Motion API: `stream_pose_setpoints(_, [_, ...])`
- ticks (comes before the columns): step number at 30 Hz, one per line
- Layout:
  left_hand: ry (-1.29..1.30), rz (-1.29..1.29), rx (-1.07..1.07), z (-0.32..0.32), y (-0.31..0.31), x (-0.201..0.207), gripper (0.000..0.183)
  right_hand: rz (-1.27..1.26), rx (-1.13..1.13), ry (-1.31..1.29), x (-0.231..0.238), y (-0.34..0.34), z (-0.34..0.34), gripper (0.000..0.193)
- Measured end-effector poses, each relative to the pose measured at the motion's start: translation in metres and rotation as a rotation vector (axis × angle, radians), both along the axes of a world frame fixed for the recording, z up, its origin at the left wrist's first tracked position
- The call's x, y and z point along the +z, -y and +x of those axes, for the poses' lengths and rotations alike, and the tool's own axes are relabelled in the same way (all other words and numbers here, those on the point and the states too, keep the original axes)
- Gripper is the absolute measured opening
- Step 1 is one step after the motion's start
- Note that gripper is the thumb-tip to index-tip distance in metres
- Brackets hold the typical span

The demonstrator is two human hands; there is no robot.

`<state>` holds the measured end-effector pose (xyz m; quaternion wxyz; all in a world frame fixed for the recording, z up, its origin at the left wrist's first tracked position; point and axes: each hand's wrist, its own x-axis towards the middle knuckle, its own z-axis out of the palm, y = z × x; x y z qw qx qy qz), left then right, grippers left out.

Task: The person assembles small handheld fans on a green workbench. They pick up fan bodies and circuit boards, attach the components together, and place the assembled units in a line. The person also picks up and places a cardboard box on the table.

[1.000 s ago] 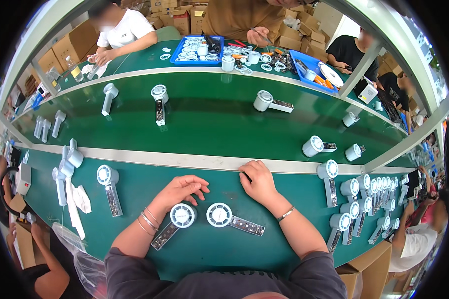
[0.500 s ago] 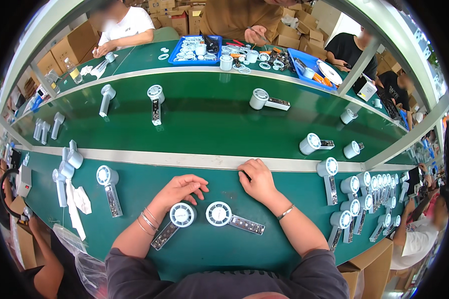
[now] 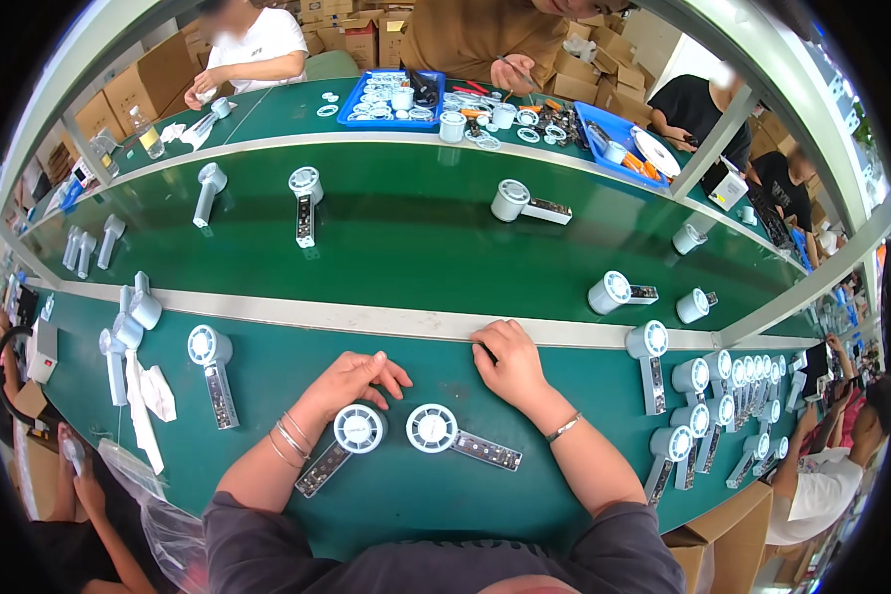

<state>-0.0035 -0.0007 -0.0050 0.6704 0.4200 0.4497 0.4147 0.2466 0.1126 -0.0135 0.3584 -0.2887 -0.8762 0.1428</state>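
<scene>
While fans (image 3: 359, 429) lie nearby, hands (image 3: 358, 380) rest (apart).

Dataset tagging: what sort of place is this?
Likely a small-electronics assembly line: fan-like units with exposed circuit boards, a long green conveyor-like strip bearing more units, and blue trays of loose parts.

Factory assembly workshop: long green belt (image 3: 406, 238), rows of handheld fans (image 3: 691, 376), stacked cartons (image 3: 360, 46).
</scene>
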Motion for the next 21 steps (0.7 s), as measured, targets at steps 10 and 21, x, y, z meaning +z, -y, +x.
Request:
stream_pose_setpoints(10, [-0.019, -0.041, 0.018, 0.0042, -0.0012, 0.0038, 0.038, 0.0, 0.001, 0.0, 0.0009, -0.001, 0.0004, 0.008])
stream_pose_setpoints(21, [-0.055, -0.026, 0.012, 0.0028, -0.0009, 0.0017, 0.028, 0.006, 0.0, -0.003, 0.001, -0.0007, -0.0007, 0.007])
